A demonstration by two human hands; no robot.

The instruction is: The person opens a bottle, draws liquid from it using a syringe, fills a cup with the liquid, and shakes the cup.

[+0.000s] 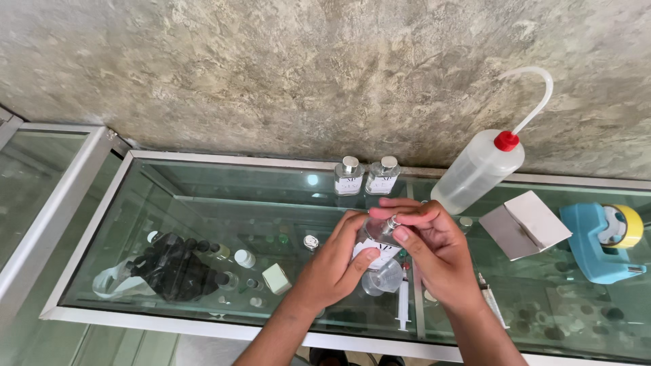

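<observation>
My left hand (336,268) grips the body of a small clear glass bottle (377,245) with a white label, held above the glass counter top (203,203). My right hand (434,247) pinches the bottle's silver cap (391,222) between thumb and fingers. Below the bottle, on the glass, stands a small clear beaker (382,278), with a syringe (403,301) lying beside it. Two more small labelled bottles with silver caps (348,176) (382,175) stand at the back against the wall.
A plastic wash bottle (480,169) with a red cap and bent spout leans at the right rear. A grey-white folded box (525,224) and a blue and yellow tape dispenser (600,240) lie at the right. Vials and a black bag (169,268) show inside the cabinet.
</observation>
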